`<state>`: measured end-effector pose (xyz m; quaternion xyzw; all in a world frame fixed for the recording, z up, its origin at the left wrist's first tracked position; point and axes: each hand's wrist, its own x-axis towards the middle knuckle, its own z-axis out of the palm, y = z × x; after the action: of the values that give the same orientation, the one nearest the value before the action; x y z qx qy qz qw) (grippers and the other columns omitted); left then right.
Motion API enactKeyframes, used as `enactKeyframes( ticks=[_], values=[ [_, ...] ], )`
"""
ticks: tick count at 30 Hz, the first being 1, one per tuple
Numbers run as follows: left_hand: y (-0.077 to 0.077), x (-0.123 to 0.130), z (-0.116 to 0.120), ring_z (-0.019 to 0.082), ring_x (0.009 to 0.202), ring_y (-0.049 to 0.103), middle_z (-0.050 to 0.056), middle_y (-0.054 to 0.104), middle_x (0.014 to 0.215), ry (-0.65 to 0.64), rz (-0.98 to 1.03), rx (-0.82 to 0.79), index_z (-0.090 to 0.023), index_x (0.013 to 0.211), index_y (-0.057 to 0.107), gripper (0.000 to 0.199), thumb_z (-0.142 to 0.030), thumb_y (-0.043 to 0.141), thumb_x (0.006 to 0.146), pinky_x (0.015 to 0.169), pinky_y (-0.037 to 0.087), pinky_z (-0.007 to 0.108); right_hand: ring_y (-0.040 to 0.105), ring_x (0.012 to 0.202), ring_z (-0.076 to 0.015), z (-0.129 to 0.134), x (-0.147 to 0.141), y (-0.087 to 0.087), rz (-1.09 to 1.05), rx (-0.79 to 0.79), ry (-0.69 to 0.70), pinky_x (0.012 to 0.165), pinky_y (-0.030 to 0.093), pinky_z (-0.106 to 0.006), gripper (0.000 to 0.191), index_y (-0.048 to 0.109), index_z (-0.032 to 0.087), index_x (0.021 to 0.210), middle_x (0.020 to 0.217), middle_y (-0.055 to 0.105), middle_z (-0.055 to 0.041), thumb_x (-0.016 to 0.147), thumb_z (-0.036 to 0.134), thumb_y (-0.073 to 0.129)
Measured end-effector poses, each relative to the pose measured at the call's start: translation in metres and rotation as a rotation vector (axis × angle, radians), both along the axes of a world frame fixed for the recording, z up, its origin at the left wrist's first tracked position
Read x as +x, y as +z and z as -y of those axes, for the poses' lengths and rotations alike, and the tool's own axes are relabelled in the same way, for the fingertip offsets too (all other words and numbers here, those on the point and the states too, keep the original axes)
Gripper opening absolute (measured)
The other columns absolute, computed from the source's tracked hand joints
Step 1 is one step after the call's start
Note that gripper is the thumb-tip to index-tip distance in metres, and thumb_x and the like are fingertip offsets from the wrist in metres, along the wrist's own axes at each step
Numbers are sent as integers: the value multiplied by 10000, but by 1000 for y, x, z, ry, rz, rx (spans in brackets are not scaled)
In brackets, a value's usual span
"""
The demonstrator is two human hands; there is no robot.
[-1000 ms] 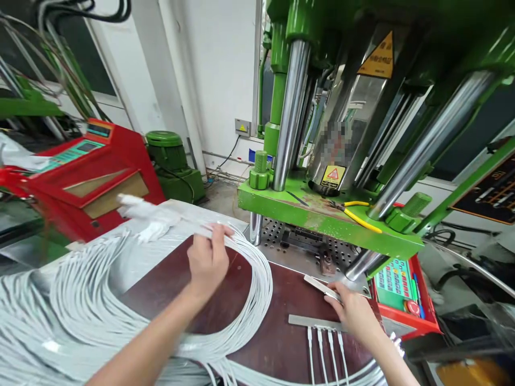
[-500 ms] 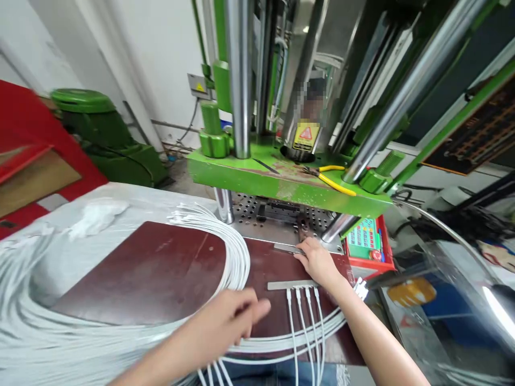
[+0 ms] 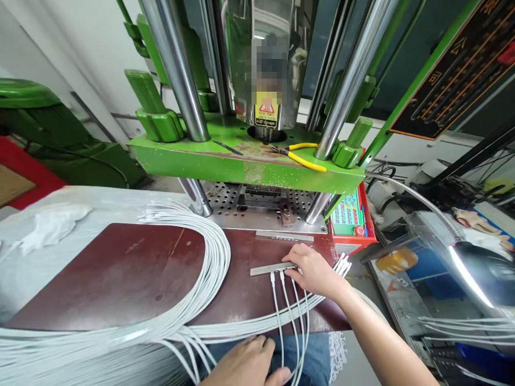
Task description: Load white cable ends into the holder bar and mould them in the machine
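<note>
My right hand (image 3: 316,271) pinches the right part of a flat metal strip (image 3: 263,269) on the brown board. Several white cables (image 3: 277,300) with plug ends at this strip run down over the front edge toward my lap. My left hand (image 3: 249,359) is low over my lap, beside these cables. Its thumb stands apart from the bent fingers, close to the cables, and I see nothing held in it. A second metal strip (image 3: 284,236) lies farther back on the board, in front of the press plate.
A green press (image 3: 249,163) with steel columns stands ahead, and yellow-handled pliers (image 3: 306,158) lie on its crossbeam. Bundled white cables (image 3: 219,252) curve across the board (image 3: 120,268) at left. At right are a red control box (image 3: 354,244) and a lamp (image 3: 478,273).
My right hand has moved from the back strip to the front strip with the cables, which now sits at a slant. My left hand has dropped toward my lap. The view has shifted.
</note>
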<state>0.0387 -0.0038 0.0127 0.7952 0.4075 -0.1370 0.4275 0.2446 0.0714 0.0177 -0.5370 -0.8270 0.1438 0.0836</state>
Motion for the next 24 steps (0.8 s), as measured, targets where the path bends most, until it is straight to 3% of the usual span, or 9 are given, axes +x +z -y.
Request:
enactKeyframes(
  ticks=[3,6,9,11,13,17,20,24],
  values=[
    [-1,7,2,358,975,632,198,691,1003,58,6,-58,-139,992,666,417,-429,395,862,842,444,432,526,987,-215,1,-5,-1,26,24,-11,893,441,-347,167,647,176,1039,1031,593,-69,884,199,591],
    [-15,14,2,314,894,637,130,717,878,205,150,-135,-183,800,668,378,-487,446,834,784,437,365,518,973,-216,3,-8,-1,38,52,-3,887,436,-345,148,643,168,1017,1016,588,-70,887,191,575],
    [-33,26,5,233,702,620,73,695,714,351,355,-477,-186,681,601,408,-567,496,784,674,425,307,513,968,-221,5,-9,-2,42,86,12,881,429,-349,133,625,156,1008,1019,585,-76,898,180,555],
    [-45,35,9,188,607,593,69,680,675,467,468,-767,-167,740,593,468,-633,551,719,619,414,288,517,963,-227,7,-8,-3,46,94,9,871,427,-355,122,605,145,1003,1026,585,-87,894,163,552],
    [-54,43,14,156,535,561,74,670,651,572,553,-908,-142,817,594,561,-680,591,657,556,379,266,530,946,-224,8,-6,-2,24,81,-8,851,430,-351,109,583,144,999,1018,593,-88,899,154,541],
    [-56,46,15,102,436,461,36,641,578,614,709,-930,-133,898,573,609,-689,602,653,496,289,242,566,938,-195,7,1,7,-133,32,-54,822,438,-312,120,540,165,1048,998,619,-53,940,162,486],
    [-47,41,8,106,494,516,39,654,607,635,804,-936,-136,871,560,592,-681,633,650,544,335,244,569,989,-195,0,2,13,-192,55,-95,856,431,-310,147,528,160,1081,1049,613,-63,943,159,480],
    [-32,36,-7,130,515,577,42,663,606,679,877,-823,-133,829,557,582,-681,641,653,574,410,266,568,999,-215,-19,-6,17,-127,115,-133,872,432,-325,160,538,141,1080,1062,611,-94,930,152,482]
  ],
)
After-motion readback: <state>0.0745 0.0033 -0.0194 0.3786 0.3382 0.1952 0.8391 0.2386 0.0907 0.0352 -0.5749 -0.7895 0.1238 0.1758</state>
